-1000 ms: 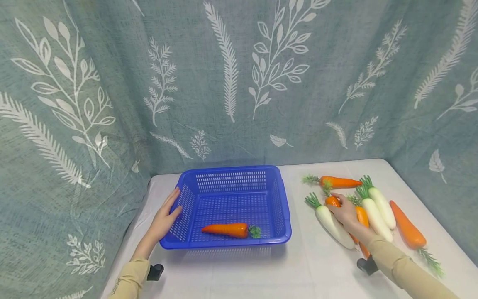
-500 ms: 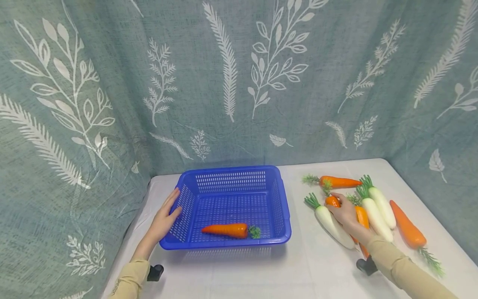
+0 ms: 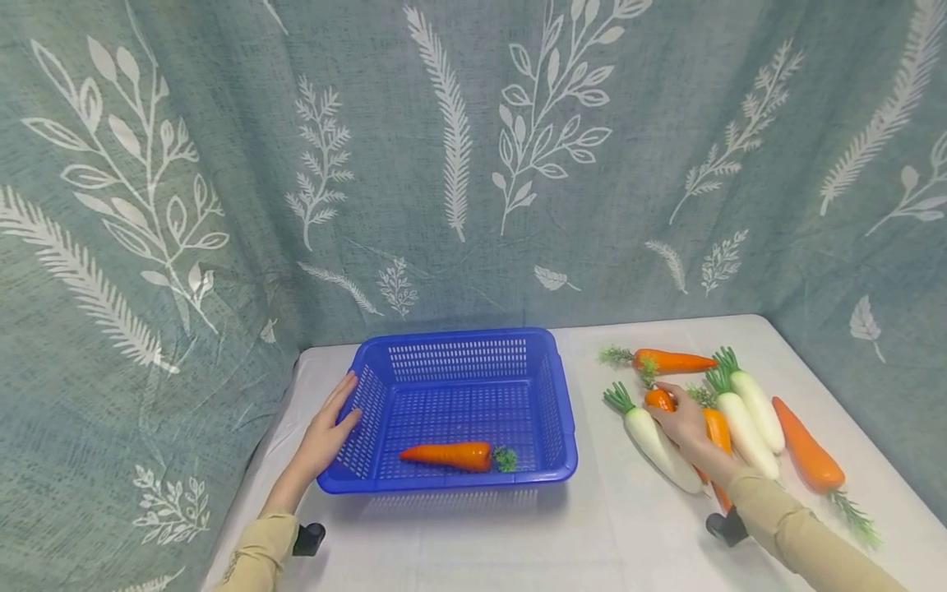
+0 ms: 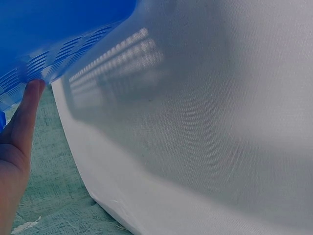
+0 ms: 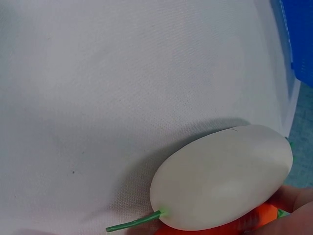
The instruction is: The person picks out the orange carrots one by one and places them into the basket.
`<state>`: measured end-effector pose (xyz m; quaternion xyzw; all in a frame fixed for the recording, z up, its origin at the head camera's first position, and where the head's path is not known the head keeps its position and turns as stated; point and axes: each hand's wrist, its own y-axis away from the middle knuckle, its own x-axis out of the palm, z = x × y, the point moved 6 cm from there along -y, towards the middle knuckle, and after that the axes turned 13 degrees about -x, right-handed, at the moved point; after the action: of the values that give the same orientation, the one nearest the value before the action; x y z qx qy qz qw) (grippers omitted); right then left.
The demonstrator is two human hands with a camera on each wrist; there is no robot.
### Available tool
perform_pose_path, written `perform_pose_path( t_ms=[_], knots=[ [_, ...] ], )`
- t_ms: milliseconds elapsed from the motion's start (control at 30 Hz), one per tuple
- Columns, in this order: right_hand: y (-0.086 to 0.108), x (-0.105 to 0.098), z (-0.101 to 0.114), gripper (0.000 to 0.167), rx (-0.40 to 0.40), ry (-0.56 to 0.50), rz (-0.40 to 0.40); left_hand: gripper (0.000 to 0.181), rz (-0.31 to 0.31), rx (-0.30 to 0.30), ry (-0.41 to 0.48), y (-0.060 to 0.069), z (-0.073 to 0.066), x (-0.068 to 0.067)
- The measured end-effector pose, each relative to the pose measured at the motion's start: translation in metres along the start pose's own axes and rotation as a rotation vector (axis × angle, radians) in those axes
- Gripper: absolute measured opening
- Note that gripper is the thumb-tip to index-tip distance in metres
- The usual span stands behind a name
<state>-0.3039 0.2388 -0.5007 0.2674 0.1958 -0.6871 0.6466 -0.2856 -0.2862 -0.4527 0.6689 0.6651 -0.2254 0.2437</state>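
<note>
My left hand [image 3: 325, 432] rests with fairly straight fingers on the left side of a blue plastic basket [image 3: 459, 485]. In the left wrist view, a digit [image 4: 29, 105] of it touches the slotted wall. One orange carrot [image 3: 447, 455] with a green tuft lies inside the basket. Over on the right, my right hand [image 3: 682, 419] grips another carrot [image 3: 658, 400] near its leafy end, thumb and fingers on either side. A white radish [image 3: 658, 448] lies just left of that carrot and hides much of it in the right wrist view.
Behind the right hand lies a carrot [image 3: 673, 361]. Right of it are another carrot [image 3: 718, 432], two white radishes [image 3: 743, 432] side by side, and a carrot [image 3: 812, 448] near the table's right edge. A patterned curtain [image 3: 473, 164] hangs behind the white table [image 3: 488, 551].
</note>
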Motion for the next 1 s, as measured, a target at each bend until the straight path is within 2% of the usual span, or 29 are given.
perform_pose_path(
  t_ms=[567,1000],
  knots=[
    [0.002,-0.007,0.003,0.061,-0.02,-0.051,0.007,0.053,0.003,-0.001,0.003,0.0,0.0,0.0],
    [0.0,-0.021,0.01,0.059,-0.08,-0.072,0.001,0.053,0.012,-0.015,0.009,-0.001,-0.001,-0.002]
  ],
)
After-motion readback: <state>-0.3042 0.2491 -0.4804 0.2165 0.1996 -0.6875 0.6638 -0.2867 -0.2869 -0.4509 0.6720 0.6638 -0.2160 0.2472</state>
